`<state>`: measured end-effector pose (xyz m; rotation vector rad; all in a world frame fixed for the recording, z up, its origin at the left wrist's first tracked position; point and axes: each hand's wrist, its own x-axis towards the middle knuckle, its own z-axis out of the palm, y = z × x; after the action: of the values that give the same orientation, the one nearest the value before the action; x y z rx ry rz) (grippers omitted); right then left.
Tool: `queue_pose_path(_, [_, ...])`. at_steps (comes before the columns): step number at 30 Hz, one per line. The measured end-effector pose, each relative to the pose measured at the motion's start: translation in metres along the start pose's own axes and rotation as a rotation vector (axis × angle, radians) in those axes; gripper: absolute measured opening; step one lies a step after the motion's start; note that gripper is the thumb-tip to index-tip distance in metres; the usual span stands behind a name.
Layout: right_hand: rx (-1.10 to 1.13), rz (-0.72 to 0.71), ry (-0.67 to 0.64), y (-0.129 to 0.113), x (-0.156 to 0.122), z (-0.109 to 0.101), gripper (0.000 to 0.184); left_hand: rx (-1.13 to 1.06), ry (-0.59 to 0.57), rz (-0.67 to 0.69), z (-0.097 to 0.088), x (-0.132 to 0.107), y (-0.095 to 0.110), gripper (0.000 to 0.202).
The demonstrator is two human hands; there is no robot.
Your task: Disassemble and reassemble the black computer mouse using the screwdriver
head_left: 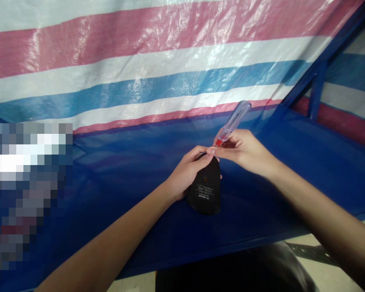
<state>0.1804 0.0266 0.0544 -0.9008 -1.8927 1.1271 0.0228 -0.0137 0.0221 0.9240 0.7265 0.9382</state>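
A black computer mouse (205,188) is held with its underside toward me, showing small white print and a CE mark. My left hand (190,170) is closed around its far end and left side, the thumb lying over the top. My right hand (243,152) grips a screwdriver (235,119) with a clear, faintly purple handle and a red collar. The handle slants up to the right. Fingertips of both hands meet at the far end of the mouse, and they hide the screwdriver's tip.
Under the hands is a blue covered tabletop (134,162). A striped red, white and blue plastic sheet (158,61) hangs behind it. A blue frame bar (314,87) slants up at the right. The far left is pixelated. Below the front edge, dark clothing (231,271) shows.
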Motion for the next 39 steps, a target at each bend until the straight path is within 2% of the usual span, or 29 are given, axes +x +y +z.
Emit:
queue_pose_path(3, [-0.052, -0.016, -0.014, 0.0, 0.0, 0.001, 0.033, -0.001, -0.001, -0.002, -0.002, 0.001, -0.002, 0.024])
queue_pose_path(11, [0.034, -0.021, -0.129, 0.001, -0.002, -0.001, 0.026, -0.046, -0.003, -0.058, -0.002, 0.001, 0.0, 0.024])
queue_pose_path(20, [-0.057, 0.048, 0.057, 0.001, 0.0, 0.002, 0.037, -0.089, -0.025, -0.056, 0.0, 0.001, 0.0, 0.015])
queue_pose_path(25, [-0.086, 0.045, 0.106, 0.006, -0.001, 0.003, 0.034, -0.087, -0.007, -0.053, 0.001, 0.001, 0.001, 0.013])
queue_pose_path(28, [-0.052, 0.012, 0.057, 0.006, -0.001, 0.003, 0.027, -0.078, -0.007, -0.053, 0.0, 0.001, 0.002, 0.015])
queue_pose_path(34, [0.04, -0.018, -0.124, -0.003, -0.002, -0.003, 0.019, -0.072, -0.039, -0.053, -0.002, 0.001, 0.001, 0.015])
queue_pose_path(36, [0.024, -0.028, -0.135, -0.003, -0.003, -0.005, 0.018, -0.083, -0.039, -0.052, -0.003, 0.002, 0.001, 0.015])
queue_pose_path(39, [0.002, -0.015, -0.063, 0.0, -0.002, -0.005, 0.021, -0.092, -0.03, -0.052, -0.003, 0.002, 0.001, 0.016])
